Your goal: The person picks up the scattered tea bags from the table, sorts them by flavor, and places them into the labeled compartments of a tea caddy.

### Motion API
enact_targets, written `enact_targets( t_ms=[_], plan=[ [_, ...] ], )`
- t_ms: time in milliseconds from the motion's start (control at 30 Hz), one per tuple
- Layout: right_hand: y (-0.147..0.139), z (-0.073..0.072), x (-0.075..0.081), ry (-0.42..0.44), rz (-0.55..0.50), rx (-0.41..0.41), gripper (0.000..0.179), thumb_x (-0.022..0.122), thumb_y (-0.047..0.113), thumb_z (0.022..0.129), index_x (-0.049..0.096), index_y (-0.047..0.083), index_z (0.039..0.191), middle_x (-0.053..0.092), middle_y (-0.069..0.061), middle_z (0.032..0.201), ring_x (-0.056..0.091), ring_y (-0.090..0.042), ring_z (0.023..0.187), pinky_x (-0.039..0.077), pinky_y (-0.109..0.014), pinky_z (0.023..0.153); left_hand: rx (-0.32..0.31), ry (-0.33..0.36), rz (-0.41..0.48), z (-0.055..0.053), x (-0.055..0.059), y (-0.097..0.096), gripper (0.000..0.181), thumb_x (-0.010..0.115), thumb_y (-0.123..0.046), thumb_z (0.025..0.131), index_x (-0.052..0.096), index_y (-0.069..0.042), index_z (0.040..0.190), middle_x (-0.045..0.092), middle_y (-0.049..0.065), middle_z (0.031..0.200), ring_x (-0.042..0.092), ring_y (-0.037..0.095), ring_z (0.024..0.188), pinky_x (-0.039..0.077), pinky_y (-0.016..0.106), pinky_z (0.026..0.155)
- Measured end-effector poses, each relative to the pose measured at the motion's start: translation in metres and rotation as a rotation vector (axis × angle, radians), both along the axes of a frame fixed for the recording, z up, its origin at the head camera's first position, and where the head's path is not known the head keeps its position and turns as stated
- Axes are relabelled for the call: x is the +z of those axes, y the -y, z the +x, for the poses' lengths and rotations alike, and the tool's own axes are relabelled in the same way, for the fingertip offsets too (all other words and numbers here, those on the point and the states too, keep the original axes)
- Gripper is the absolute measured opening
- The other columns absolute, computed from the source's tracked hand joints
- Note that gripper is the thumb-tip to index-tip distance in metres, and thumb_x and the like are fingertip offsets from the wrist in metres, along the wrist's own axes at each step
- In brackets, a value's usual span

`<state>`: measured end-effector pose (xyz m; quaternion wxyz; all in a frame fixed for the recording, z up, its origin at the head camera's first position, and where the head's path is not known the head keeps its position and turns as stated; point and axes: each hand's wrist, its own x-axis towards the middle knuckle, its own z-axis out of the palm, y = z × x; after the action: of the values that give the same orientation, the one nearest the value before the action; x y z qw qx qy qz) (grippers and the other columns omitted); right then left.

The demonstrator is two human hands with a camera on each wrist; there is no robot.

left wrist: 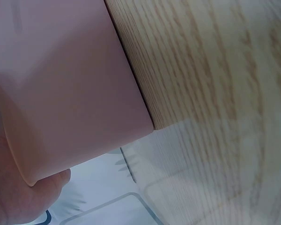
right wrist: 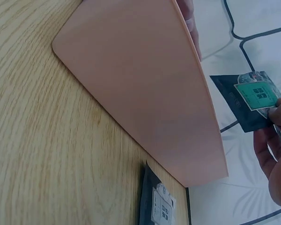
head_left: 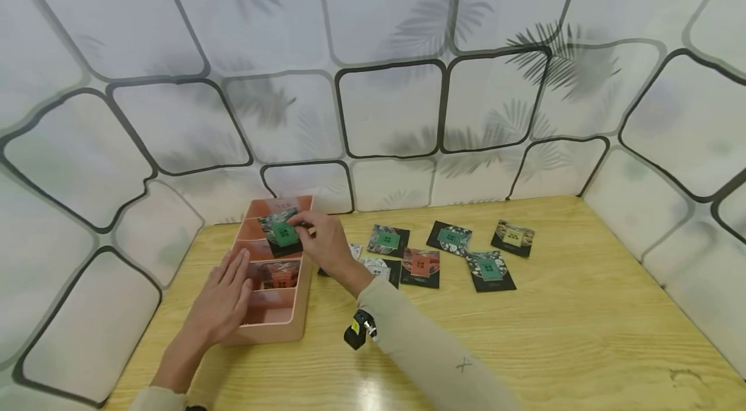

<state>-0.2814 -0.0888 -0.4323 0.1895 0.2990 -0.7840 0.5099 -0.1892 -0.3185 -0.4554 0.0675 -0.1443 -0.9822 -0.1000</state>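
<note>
My right hand pinches a black sachet with a green label by its edge, thumb on the label side. It is held over the pink divided box, above the box's upper rim in the right wrist view. My left hand rests on the box's left rim with its fingers straight, reaching over the compartments. A red-labelled sachet lies in one of the nearer compartments. In the left wrist view the box's pink outer wall fills much of the picture, with part of the hand at its rim.
Right of the box several sachets lie flat on the wooden table, among them a red-labelled one and a yellow-labelled one. A white-labelled sachet lies close beside the box. Patterned white panels surround the back and sides.
</note>
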Motion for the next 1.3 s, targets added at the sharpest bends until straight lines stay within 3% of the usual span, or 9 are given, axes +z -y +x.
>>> enact_targets(
  t_ms=[267, 533, 867, 1033, 1300],
  plan=[
    [0.007, -0.002, -0.004, 0.008, -0.051, 0.009, 0.014, 0.069, -0.003, 0.096, 0.076, 0.004, 0.105, 0.075, -0.008, 0.108, 0.073, -0.017, 0.093, 0.055, -0.012, 0.072, 0.0, -0.005, -0.012, -0.002, -0.001, -0.002, 0.057, 0.037, -0.018, 0.11, 0.026, 0.012, 0.157, 0.026, 0.028, 0.163, 0.015, 0.047, 0.153, 0.018, 0.064, 0.119],
    [0.01, -0.001, -0.013, -0.014, -0.019, -0.033, 0.012, 0.07, -0.001, 0.096, 0.076, 0.005, 0.103, 0.074, -0.008, 0.108, 0.072, -0.015, 0.093, 0.054, -0.013, 0.073, -0.007, -0.012, -0.005, -0.003, 0.001, -0.005, 0.057, 0.039, -0.016, 0.11, 0.026, 0.012, 0.157, 0.027, 0.028, 0.163, 0.015, 0.047, 0.153, 0.018, 0.065, 0.119],
    [0.009, -0.002, -0.029, 0.083, 0.026, 0.023, 0.012, 0.07, -0.002, 0.095, 0.076, 0.005, 0.103, 0.076, -0.006, 0.101, 0.072, -0.01, 0.088, 0.054, -0.013, 0.076, 0.006, 0.001, -0.01, -0.002, -0.002, -0.002, 0.057, 0.038, -0.018, 0.11, 0.026, 0.012, 0.157, 0.026, 0.027, 0.164, 0.014, 0.046, 0.153, 0.018, 0.064, 0.12],
    [0.006, 0.0, -0.029, 0.119, 0.037, 0.071, 0.014, 0.068, -0.002, 0.096, 0.075, 0.004, 0.107, 0.075, -0.006, 0.104, 0.071, -0.01, 0.093, 0.055, -0.015, 0.08, 0.013, 0.005, -0.009, -0.001, -0.003, 0.001, 0.057, 0.037, -0.018, 0.11, 0.025, 0.012, 0.157, 0.025, 0.027, 0.164, 0.014, 0.047, 0.153, 0.018, 0.064, 0.119],
    [-0.015, 0.005, -0.024, 0.101, 0.023, 0.106, 0.015, 0.068, 0.001, 0.097, 0.074, 0.004, 0.111, 0.073, -0.008, 0.108, 0.069, -0.017, 0.099, 0.056, -0.02, 0.081, 0.013, -0.009, -0.003, -0.001, -0.004, 0.0, 0.056, 0.037, -0.019, 0.111, 0.027, 0.011, 0.157, 0.026, 0.028, 0.163, 0.016, 0.047, 0.153, 0.018, 0.064, 0.119]
  ],
)
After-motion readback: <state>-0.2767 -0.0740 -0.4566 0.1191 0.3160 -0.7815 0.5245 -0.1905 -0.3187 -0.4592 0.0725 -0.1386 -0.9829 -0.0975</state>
